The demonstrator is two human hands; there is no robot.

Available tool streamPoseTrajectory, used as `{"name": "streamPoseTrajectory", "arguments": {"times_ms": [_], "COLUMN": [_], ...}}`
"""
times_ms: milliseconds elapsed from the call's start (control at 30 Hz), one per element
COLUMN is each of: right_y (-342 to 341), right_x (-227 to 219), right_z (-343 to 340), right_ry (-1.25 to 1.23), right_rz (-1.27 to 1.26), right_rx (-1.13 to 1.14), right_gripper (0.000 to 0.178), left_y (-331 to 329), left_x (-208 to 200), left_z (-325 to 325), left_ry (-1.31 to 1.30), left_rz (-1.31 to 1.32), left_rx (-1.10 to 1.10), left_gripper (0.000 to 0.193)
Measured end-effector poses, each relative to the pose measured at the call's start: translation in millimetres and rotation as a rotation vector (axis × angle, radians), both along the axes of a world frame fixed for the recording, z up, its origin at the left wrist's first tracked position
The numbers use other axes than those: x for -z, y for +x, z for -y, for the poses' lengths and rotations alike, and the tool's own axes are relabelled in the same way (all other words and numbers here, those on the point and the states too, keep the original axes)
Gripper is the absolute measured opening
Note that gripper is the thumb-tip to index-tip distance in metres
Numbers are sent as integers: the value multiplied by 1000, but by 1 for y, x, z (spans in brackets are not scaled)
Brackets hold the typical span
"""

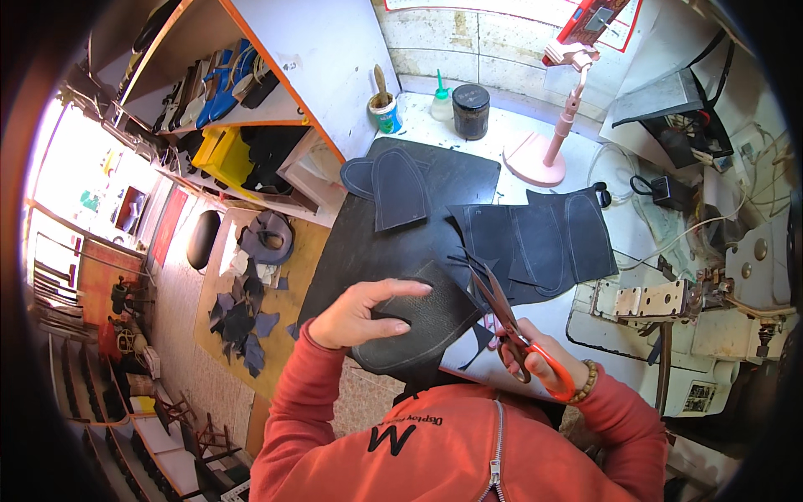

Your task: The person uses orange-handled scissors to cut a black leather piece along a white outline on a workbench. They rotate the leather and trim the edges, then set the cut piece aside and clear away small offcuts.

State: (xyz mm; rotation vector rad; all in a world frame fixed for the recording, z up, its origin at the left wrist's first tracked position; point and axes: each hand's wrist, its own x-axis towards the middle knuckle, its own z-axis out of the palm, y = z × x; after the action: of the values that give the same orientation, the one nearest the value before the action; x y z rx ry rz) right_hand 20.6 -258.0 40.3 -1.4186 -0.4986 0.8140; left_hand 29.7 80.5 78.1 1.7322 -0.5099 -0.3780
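Observation:
My right hand (539, 360) grips a pair of scissors (502, 309) by its orange handles. The blades point up and to the left, over thin dark strips at the edge of a leather piece. That black, grained leather piece (418, 330) lies at the near edge of the table, with a pale line drawn along its border. Over its left side is my left hand (364, 314), thumb and forefinger spread apart; the other fingers are partly hidden. Small dark offcuts (477, 343) lie beside the scissors.
More marked leather pieces (535, 243) lie on the white table and black mat (335, 251). Behind stand a brush pot (385, 117), a dark jar (471, 113) and a pink phone stand (539, 159). A sewing machine (652, 301) is at right; scraps (247, 318) and a shoe shelf (226, 84) at left.

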Motion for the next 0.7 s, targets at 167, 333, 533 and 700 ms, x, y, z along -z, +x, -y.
{"name": "streamPoseTrajectory", "arguments": {"times_ms": [167, 333, 533, 700], "right_y": [2, -3, -3, -2], "right_x": [-3, -2, -7, -11], "right_z": [5, -5, -7, -8], "right_ry": [-149, -174, -190, -209], "right_rz": [95, 158, 163, 184], "right_rx": [-130, -140, -136, -144], "right_gripper": [85, 86, 84, 82], "left_y": [-3, -3, -5, -5], "left_x": [-7, -10, -13, -14], "left_z": [-11, -11, -9, -8], "left_ry": [59, 44, 37, 35], "left_rz": [25, 24, 16, 34], "left_rx": [-18, -24, -18, -15], "left_gripper": [53, 53, 53, 53]}}
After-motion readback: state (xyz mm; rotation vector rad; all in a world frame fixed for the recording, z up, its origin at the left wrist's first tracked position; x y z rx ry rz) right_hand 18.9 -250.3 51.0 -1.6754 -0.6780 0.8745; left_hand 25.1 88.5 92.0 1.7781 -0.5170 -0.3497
